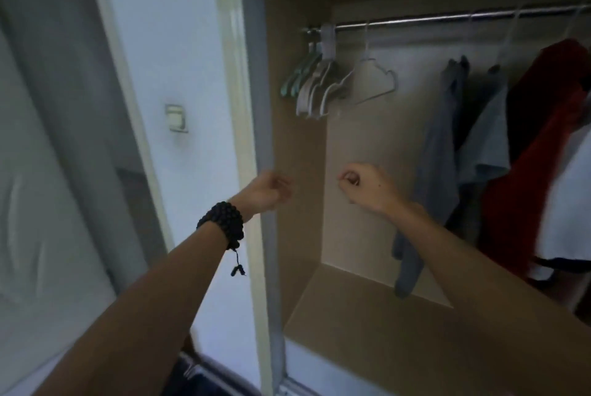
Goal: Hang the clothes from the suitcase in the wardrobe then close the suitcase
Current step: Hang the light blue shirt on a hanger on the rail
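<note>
The open wardrobe point(300, 172) fills the right half of the view, with a metal rail point(447, 16) across its top. Several empty hangers point(316, 82) bunch at the rail's left end, and one more empty hanger point(374, 79) hangs just right of them. Blue-grey garments point(444, 152), a red garment point(540, 146) and a white one point(569, 203) hang at the right. My left hand point(270, 187) and my right hand point(361, 184) are raised in front of the wardrobe below the hangers, fingers curled, holding nothing. A dark corner of what may be the suitcase point(198, 376) shows at the bottom.
The wardrobe's bare wooden floor point(383, 331) lies under my arms. A white wall with a light switch point(176, 117) is to the left, beside a pale door frame point(236, 108). A black bead bracelet point(224, 223) is on my left wrist.
</note>
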